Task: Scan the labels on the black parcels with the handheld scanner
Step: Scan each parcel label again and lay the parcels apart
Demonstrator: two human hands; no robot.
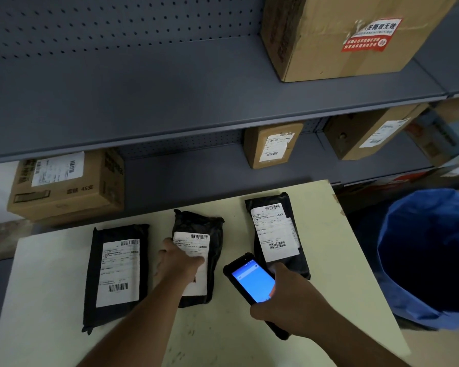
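On the pale table (pixel 342 260), below the grey shelves (pixel 170 102), three black parcels lie side by side with their long axes running away from the person, white labels facing up. The left parcel (pixel 115 276) and the right parcel (pixel 276 234) lie free. The middle parcel (pixel 198 258) sits under the left hand (pixel 179 263), which rests flat and open on the near part of its label (pixel 195 260), pressing rather than gripping; the barcode at the label's far end stays uncovered, while the near one is mostly hidden by the wrist. The right hand (pixel 289 298) is wrapped around the scanner (pixel 249 279), screen lit blue and facing up, its top end tilted forward and left. That end lies just beside the middle parcel's right edge and also close to the right parcel's near corner, so which label it is aimed at cannot be told. My guess is the middle one, since the other hand steadies it.
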